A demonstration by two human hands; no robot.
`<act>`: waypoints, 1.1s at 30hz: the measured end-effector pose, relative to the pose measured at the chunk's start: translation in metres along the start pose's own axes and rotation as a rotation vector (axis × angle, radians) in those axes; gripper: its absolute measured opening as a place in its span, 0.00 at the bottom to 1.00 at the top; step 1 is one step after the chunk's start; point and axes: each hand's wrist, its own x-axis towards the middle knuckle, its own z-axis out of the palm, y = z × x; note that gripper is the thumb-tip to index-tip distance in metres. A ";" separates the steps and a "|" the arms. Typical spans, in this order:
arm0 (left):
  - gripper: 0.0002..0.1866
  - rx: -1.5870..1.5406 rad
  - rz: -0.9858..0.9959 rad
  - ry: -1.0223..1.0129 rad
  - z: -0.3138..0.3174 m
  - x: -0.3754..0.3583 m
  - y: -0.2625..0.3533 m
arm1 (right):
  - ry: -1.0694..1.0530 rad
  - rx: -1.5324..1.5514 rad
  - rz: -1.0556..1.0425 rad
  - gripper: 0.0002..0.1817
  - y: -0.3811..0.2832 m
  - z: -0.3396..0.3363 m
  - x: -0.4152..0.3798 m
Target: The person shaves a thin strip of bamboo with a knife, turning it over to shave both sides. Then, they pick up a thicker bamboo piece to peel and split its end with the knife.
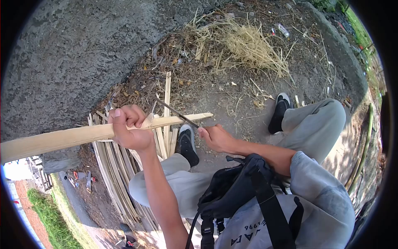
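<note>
My left hand (132, 126) is closed around a long pale strip of split wood or bamboo (62, 138), which runs from the left edge to a tapered tip in front of me. In my right hand (215, 138) is a knife (176, 111) with a dark, narrow blade. The blade lies across the strip near its tapered end, a little beyond my left hand. A raised pale sliver shows on the strip just beside my left fingers. My right fingers cover the knife's handle.
Many split strips (118, 178) lie bundled by my left leg. A heap of pale shavings (253, 47) sits on the littered ground ahead. Large grey rock (78, 62) rises at the upper left. A black bag (232, 182) hangs at my waist. A saw (88, 182) lies at the far left.
</note>
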 end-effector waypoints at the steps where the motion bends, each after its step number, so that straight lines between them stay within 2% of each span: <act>1: 0.21 0.001 0.010 -0.020 0.000 -0.003 0.001 | 0.000 -0.063 0.009 0.27 0.001 0.001 -0.002; 3: 0.20 -0.044 0.053 -0.030 0.000 0.001 -0.001 | 0.011 -0.197 0.021 0.27 0.004 -0.002 -0.004; 6: 0.17 -0.117 0.087 -0.006 -0.018 0.007 -0.006 | -0.012 -0.170 0.013 0.27 -0.012 -0.003 -0.004; 12: 0.16 -0.111 0.077 0.004 -0.011 -0.003 -0.004 | -0.015 -0.119 -0.096 0.27 -0.044 -0.008 -0.022; 15: 0.17 -0.108 0.091 -0.006 -0.010 -0.007 -0.002 | 0.021 -0.203 0.063 0.28 0.016 0.004 -0.013; 17: 0.17 -0.116 0.115 -0.042 -0.015 -0.005 -0.004 | 0.008 -0.211 0.063 0.30 0.004 -0.007 -0.008; 19: 0.17 -0.112 0.081 0.051 -0.023 -0.004 -0.007 | -0.038 -0.226 0.094 0.30 -0.011 -0.008 -0.016; 22: 0.18 -0.122 0.070 0.048 -0.022 0.004 -0.008 | -0.007 -0.174 -0.061 0.27 -0.028 -0.011 -0.024; 25: 0.18 -0.086 0.068 0.053 -0.012 -0.005 -0.003 | -0.003 -0.207 0.142 0.25 0.035 0.014 -0.008; 28: 0.18 -0.113 0.096 0.048 -0.015 -0.003 -0.002 | -0.001 -0.232 0.062 0.30 0.048 0.008 -0.009; 31: 0.19 -0.074 0.091 0.064 -0.024 0.001 -0.005 | -0.010 -0.140 0.116 0.30 -0.011 -0.004 -0.021; 33: 0.19 -0.072 0.094 0.060 -0.023 0.005 -0.005 | -0.017 -0.150 0.009 0.31 -0.014 -0.007 -0.020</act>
